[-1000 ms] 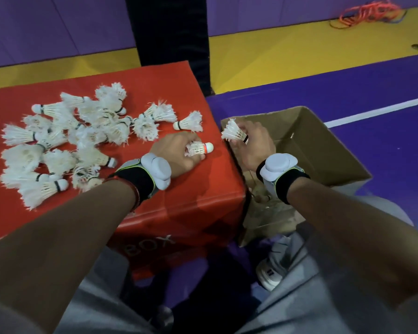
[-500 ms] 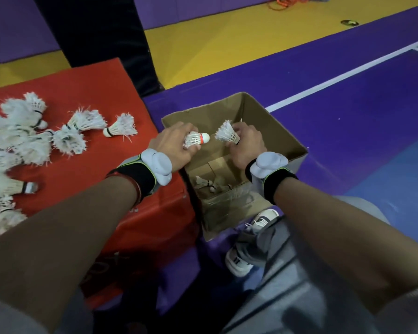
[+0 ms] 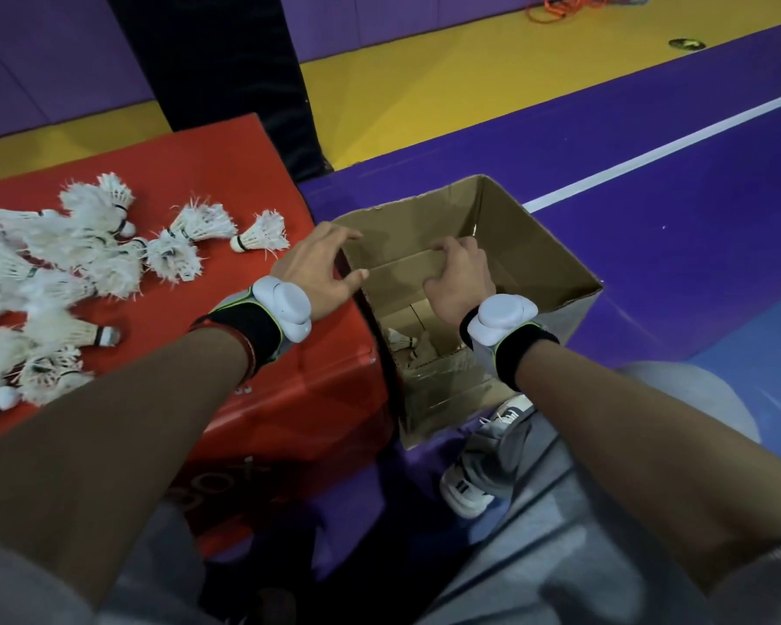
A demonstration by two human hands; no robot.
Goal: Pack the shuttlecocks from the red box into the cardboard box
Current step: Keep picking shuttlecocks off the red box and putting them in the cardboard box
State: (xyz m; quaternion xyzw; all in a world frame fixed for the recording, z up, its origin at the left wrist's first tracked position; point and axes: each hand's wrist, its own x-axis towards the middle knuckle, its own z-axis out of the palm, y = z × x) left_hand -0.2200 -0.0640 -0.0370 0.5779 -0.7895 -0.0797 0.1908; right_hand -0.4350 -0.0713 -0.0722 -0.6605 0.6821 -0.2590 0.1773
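Observation:
Several white feather shuttlecocks [image 3: 86,259] lie scattered on top of the red box [image 3: 226,173] at the left. One lone shuttlecock [image 3: 262,233] rests nearest the box's right edge. The open cardboard box [image 3: 528,245] stands on the floor right beside the red box. At least one shuttlecock [image 3: 400,341] lies on its bottom. My left hand [image 3: 321,270] hovers at the cardboard box's left rim, fingers spread, holding nothing. My right hand [image 3: 458,279] hangs over the box's opening, fingers loosely curled downward, with nothing seen in it.
A black padded post [image 3: 226,74] rises behind the red box. The floor is purple with a white line [image 3: 650,151] and a yellow band behind. Orange cord [image 3: 573,4] lies far back. My grey-trousered legs and a white shoe [image 3: 474,480] sit just in front of the cardboard box.
Both hands held a shuttlecock over the cardboard box half a second ago; now both have let go and hold nothing. The left hand's fingers have spread.

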